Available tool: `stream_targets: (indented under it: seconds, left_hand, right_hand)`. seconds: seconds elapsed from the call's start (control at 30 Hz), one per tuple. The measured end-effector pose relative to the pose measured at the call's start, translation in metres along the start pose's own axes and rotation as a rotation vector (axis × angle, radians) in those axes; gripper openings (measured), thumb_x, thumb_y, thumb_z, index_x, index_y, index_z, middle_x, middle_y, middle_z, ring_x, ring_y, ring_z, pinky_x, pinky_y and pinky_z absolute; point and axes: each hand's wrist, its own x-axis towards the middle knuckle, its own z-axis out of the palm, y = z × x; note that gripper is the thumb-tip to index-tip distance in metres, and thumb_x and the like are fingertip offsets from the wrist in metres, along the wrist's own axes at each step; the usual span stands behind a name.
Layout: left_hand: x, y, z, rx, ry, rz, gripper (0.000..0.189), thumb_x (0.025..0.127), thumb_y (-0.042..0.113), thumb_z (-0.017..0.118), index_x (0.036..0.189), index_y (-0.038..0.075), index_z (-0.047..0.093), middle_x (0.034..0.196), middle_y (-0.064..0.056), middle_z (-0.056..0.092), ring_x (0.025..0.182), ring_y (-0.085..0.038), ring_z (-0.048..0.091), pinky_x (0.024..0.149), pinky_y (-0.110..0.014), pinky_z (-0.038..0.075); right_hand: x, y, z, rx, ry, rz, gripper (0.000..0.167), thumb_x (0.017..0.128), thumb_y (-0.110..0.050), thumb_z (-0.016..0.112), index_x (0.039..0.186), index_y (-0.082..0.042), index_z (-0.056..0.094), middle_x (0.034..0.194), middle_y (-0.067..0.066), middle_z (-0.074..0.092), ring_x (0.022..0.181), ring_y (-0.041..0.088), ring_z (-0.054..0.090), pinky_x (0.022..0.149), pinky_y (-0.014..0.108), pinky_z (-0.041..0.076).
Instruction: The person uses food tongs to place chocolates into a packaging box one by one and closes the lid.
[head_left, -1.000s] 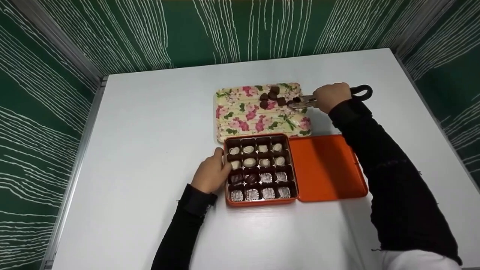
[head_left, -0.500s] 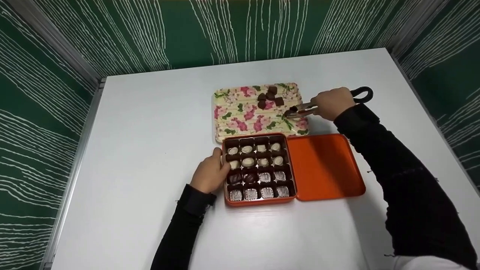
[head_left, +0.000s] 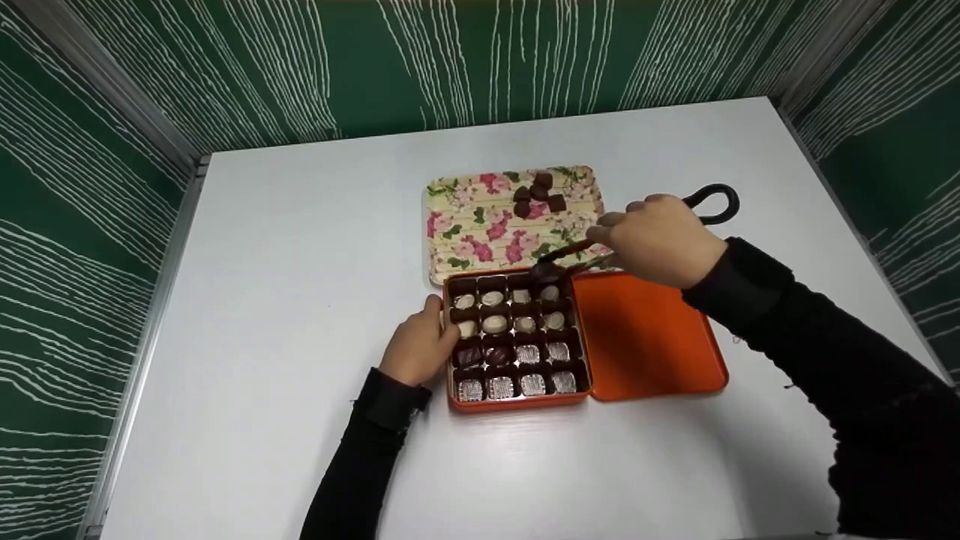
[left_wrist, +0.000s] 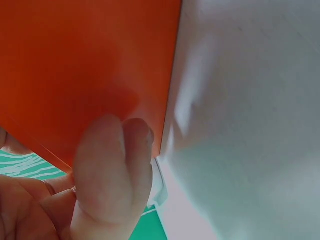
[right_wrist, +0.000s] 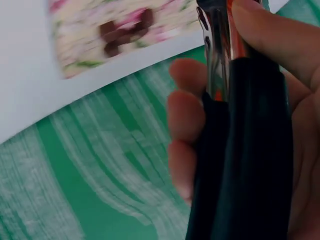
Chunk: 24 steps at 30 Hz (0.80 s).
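My right hand [head_left: 660, 240] grips a pair of metal tongs [right_wrist: 235, 125] with black handles, its fingers wrapped around them in the right wrist view. A dark chocolate [head_left: 543, 271] is pinched at the tongs' tips, over the back right compartments of the orange chocolate box [head_left: 517, 406]. White chocolates fill the box's two back rows; two dark chocolates [head_left: 498, 355] sit at the left of the third row. Other compartments show silvery bottoms. My left hand [head_left: 420, 345] holds the box's left side, thumb over the rim and fingers [left_wrist: 102, 165] against the orange wall.
Behind the box lies a floral tray [head_left: 457, 232] with several dark chocolates [head_left: 538, 193] near its far right side. An orange lid [head_left: 652, 337] lies right of the box, under my right forearm. The white table [head_left: 285, 300] is bordered by green walls [head_left: 375, 67] with white streaks.
My right hand has brought the tongs and the chocolate from the tray's right side toward me and left, over the box's back edge. My left hand stays on the box.
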Motion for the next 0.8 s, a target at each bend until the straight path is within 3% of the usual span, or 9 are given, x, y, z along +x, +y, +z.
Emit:
stream_targets:
  seconds: [0.13, 0.3, 0.4, 0.63, 0.8]
  left_hand:
    - [0.000, 0.001, 0.000, -0.003, 0.000, -0.003, 0.032, 0.095, 0.027, 0.050, 0.118, 0.005, 0.048, 0.074, -0.011, 0.062, 0.065, -0.025, 0.061, 0.059, -0.039, 0.049]
    - [0.000, 0.001, 0.000, 0.003, 0.006, -0.006, 0.030, 0.095, 0.027, 0.050, 0.116, 0.006, 0.048, 0.073, -0.010, 0.062, 0.064, -0.025, 0.060, 0.059, -0.039, 0.049]
    - [0.000, 0.001, 0.000, -0.003, 0.010, -0.010, 0.029, 0.095, 0.027, 0.051, 0.116, 0.006, 0.048, 0.073, -0.010, 0.062, 0.064, -0.025, 0.060, 0.059, -0.039, 0.049]
    - [-0.001, 0.000, 0.001, -0.007, 0.023, 0.012, 0.031, 0.094, 0.026, 0.052, 0.117, 0.005, 0.048, 0.078, -0.013, 0.064, 0.071, -0.029, 0.065, 0.064, -0.043, 0.051]
    - [-0.001, 0.000, 0.001, -0.004, 0.023, 0.013, 0.030, 0.095, 0.026, 0.051, 0.116, 0.005, 0.048, 0.077, -0.013, 0.064, 0.071, -0.030, 0.065, 0.063, -0.043, 0.052]
  right_hand:
    - [-0.005, -0.027, -0.012, -0.023, 0.010, -0.128, 0.033, 0.073, -0.031, 0.083, 0.099, -0.012, 0.073, 0.074, 0.004, 0.064, 0.057, 0.023, 0.055, 0.054, 0.033, 0.046]
    - [-0.011, -0.050, -0.014, -0.069, 0.000, -0.215, 0.031, 0.073, -0.031, 0.083, 0.097, -0.014, 0.073, 0.074, 0.001, 0.065, 0.060, 0.021, 0.055, 0.055, 0.029, 0.047]
    - [-0.013, -0.059, -0.012, -0.096, -0.012, -0.232, 0.028, 0.075, -0.026, 0.082, 0.099, -0.015, 0.074, 0.080, 0.000, 0.068, 0.063, 0.020, 0.057, 0.057, 0.029, 0.046]
    - [-0.011, -0.073, -0.006, -0.197, -0.032, -0.246, 0.021, 0.082, -0.012, 0.074, 0.102, -0.016, 0.074, 0.073, -0.002, 0.062, 0.057, 0.018, 0.050, 0.053, 0.027, 0.035]
    - [-0.007, -0.082, -0.006, -0.257, -0.097, -0.251, 0.017, 0.081, -0.013, 0.074, 0.098, -0.014, 0.073, 0.073, 0.000, 0.062, 0.059, 0.019, 0.053, 0.055, 0.028, 0.039]
